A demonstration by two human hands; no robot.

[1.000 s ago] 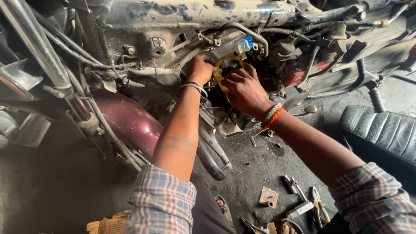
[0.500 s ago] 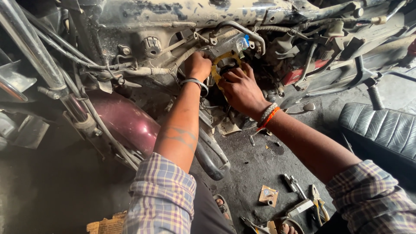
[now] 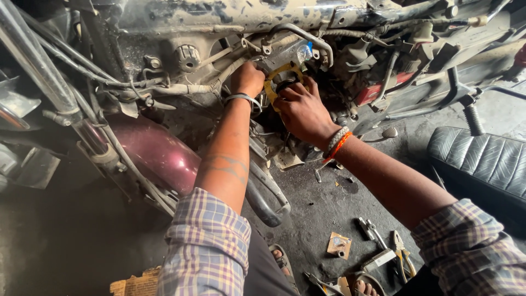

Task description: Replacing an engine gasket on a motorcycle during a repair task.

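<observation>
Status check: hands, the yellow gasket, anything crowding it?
Left hand and right hand both gripping the yellow gasket at the engine. Hoses and cables crowd close around.

Single head-worn view, looking down and forward along both forearms from close range, into a stripped motorcycle frame (image 3: 230,16) above, oily floor (image 3: 329,208) below. No second view for overlap.

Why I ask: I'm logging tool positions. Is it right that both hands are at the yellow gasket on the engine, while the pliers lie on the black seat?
Not quite. In the head view, both the left hand and right hand are at the yellow gasket, but the pliers lie on the floor, not on the black seat.
</observation>
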